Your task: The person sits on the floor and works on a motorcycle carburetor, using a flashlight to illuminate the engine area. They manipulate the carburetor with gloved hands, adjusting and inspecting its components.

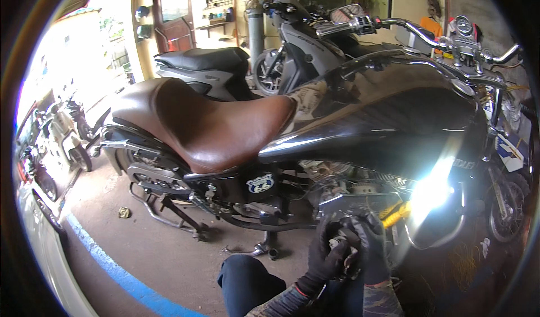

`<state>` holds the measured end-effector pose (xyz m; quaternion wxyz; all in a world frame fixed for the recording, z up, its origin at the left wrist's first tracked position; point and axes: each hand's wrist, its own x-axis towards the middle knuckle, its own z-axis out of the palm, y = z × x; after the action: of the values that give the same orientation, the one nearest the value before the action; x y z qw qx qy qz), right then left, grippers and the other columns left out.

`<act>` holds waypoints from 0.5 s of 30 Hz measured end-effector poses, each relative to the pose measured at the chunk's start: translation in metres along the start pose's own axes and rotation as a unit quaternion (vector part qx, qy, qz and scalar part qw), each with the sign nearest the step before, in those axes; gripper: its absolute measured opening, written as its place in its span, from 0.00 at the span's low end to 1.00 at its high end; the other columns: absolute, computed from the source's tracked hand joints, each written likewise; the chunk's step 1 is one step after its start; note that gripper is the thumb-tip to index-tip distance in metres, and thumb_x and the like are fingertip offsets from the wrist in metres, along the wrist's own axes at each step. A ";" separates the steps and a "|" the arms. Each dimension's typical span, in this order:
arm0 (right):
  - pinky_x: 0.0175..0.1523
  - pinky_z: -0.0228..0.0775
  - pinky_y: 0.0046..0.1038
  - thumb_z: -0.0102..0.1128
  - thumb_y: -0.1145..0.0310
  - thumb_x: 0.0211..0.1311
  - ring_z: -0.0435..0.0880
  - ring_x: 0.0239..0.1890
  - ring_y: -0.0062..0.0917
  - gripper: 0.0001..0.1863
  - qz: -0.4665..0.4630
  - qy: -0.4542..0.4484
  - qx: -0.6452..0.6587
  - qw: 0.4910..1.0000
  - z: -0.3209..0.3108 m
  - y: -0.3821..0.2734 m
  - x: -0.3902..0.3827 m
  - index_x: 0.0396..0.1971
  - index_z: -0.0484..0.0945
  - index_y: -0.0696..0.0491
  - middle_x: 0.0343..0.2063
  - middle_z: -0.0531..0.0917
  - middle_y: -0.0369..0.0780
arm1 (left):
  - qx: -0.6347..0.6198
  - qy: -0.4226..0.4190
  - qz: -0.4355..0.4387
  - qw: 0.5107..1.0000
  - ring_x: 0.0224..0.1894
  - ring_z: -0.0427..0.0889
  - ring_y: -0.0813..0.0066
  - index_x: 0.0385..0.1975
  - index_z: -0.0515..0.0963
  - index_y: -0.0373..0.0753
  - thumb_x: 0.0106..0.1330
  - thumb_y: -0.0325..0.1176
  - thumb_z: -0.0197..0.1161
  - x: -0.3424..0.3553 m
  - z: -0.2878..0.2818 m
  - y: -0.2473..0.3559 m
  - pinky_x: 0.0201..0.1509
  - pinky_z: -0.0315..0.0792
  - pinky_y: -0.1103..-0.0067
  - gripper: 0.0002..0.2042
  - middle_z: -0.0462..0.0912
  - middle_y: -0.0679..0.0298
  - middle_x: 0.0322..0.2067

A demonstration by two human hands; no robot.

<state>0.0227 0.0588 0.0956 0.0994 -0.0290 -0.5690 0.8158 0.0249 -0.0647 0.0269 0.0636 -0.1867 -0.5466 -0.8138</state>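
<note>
My gloved left hand [329, 252] and my gloved right hand [367, 241] meet low at centre right, both closed around a small dark metal part [346, 249] that is partly hidden by the fingers. Just beyond them is the engine [354, 199] of a black motorcycle with a brown leather seat [230, 120] and a long glossy tank [388, 109]. A yellow work light [396, 216] glares brightly to the right of my hands. My knee [244, 277] shows at the bottom.
A grey scooter [304, 64] stands behind the motorcycle, near a tall gas cylinder [255, 33]. More motorbikes [62, 126] line the left. A blue floor line [129, 277] runs at lower left. A loose metal piece [247, 249] lies below the frame rail.
</note>
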 end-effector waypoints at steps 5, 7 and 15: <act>0.56 0.76 0.26 0.62 0.64 0.73 0.84 0.44 0.22 0.13 -0.129 -0.101 -0.138 0.977 0.014 -0.031 -0.002 0.47 0.84 0.59 0.40 0.85 0.37 | 0.020 0.017 0.124 0.992 0.75 0.65 0.55 0.79 0.53 0.30 0.73 0.38 0.62 0.004 0.005 -0.003 0.79 0.59 0.63 0.39 0.65 0.46 0.74; 0.55 0.76 0.26 0.64 0.61 0.72 0.84 0.44 0.22 0.16 -0.170 -0.099 -0.197 0.960 0.020 -0.041 -0.004 0.46 0.83 0.60 0.38 0.85 0.38 | 0.048 0.024 0.151 0.987 0.79 0.60 0.53 0.79 0.52 0.29 0.72 0.39 0.61 0.005 0.007 -0.006 0.81 0.54 0.62 0.40 0.60 0.44 0.76; 0.52 0.77 0.27 0.62 0.64 0.72 0.84 0.44 0.24 0.15 -0.191 -0.104 -0.255 0.942 -0.004 -0.043 0.010 0.48 0.81 0.61 0.39 0.84 0.40 | 0.092 -0.015 0.134 0.987 0.82 0.52 0.49 0.80 0.48 0.27 0.71 0.47 0.55 0.013 0.020 -0.018 0.84 0.45 0.61 0.43 0.54 0.42 0.79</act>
<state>0.0192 0.0784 0.1353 0.1831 0.1410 -0.7600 0.6074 0.0124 -0.0377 0.0231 0.1809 -0.2640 -0.5900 -0.7413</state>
